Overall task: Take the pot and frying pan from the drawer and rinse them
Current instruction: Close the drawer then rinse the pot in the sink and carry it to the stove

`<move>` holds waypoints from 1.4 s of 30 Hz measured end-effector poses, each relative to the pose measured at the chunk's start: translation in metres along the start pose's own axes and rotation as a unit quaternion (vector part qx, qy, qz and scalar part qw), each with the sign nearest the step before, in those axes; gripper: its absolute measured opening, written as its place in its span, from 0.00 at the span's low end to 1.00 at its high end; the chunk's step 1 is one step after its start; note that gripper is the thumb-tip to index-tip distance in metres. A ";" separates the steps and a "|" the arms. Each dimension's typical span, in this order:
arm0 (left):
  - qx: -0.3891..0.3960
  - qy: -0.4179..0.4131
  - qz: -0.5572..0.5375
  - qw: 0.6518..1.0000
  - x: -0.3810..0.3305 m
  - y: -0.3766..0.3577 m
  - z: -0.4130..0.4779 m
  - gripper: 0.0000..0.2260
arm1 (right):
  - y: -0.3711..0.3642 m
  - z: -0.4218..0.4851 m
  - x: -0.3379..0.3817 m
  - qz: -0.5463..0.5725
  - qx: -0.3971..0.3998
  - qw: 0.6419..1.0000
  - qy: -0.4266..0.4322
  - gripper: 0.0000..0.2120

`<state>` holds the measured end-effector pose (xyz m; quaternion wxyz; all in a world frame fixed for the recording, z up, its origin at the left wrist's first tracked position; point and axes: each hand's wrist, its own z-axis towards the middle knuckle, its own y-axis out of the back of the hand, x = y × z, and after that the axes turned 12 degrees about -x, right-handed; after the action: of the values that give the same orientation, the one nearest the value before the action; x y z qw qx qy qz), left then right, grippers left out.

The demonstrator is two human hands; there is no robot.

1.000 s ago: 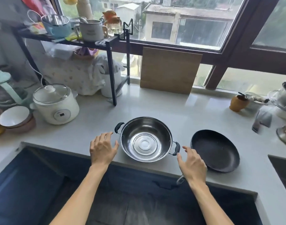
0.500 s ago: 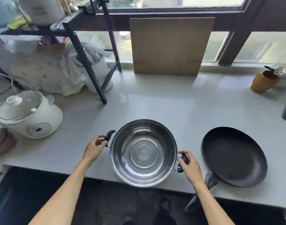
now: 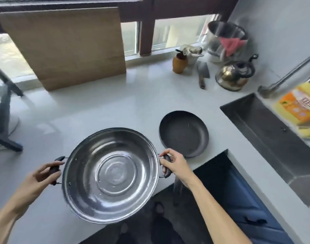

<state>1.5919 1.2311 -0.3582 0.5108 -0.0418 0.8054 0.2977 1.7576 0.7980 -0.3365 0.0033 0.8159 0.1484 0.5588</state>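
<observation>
A shiny steel pot (image 3: 110, 175) with two black side handles is held above the white counter's front edge. My left hand (image 3: 40, 178) grips its left handle and my right hand (image 3: 175, 164) grips its right handle. The pot is empty and looks lifted off the counter, slightly tilted. A black frying pan (image 3: 184, 132) lies flat on the counter just right of the pot; its handle points toward me and is mostly hidden behind my right wrist. The steel sink (image 3: 266, 138) is at the right, with a faucet (image 3: 288, 76) above it.
A wooden cutting board (image 3: 66, 46) leans on the window sill at the back. A brown jar (image 3: 179, 63), a cleaver (image 3: 202, 73), a metal kettle (image 3: 233, 76) and a steel container (image 3: 224, 39) crowd the back right. Sponge packaging (image 3: 298, 104) lies beside the sink. A black rack leg (image 3: 4, 110) stands left.
Both hands closed on the pot's handles and raised the pot toward me. The view swung right, bringing the sink and faucet into sight. The frying pan stayed put.
</observation>
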 end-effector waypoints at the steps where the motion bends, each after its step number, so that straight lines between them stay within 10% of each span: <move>1: 0.009 -0.019 0.000 1.000 -0.014 -0.001 0.008 0.11 | 0.011 -0.009 0.004 0.022 -0.010 1.000 0.002 0.07; 18: 0.292 -0.226 -0.052 0.928 -0.306 -0.362 0.008 0.15 | 0.317 -0.122 -0.048 0.254 -0.387 0.886 0.010 0.07; 25: 0.300 -0.271 -0.002 0.914 -0.366 -0.539 -0.007 0.15 | 0.467 -0.103 -0.090 0.234 -0.397 0.888 0.007 0.06; 29: 0.318 -0.273 0.035 0.907 -0.399 -0.603 0.002 0.16 | 0.519 -0.071 -0.092 0.257 -0.413 0.874 0.000 0.22; 42: 0.362 -0.310 0.191 0.858 -0.429 -0.784 0.143 0.14 | 0.597 0.091 -0.165 0.153 -0.367 0.908 -0.132 0.12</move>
<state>2.2010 0.5620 -0.3806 0.6465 0.3953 0.6482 0.0749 1.9282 0.2011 -0.4190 0.2366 0.8360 -0.1956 0.4549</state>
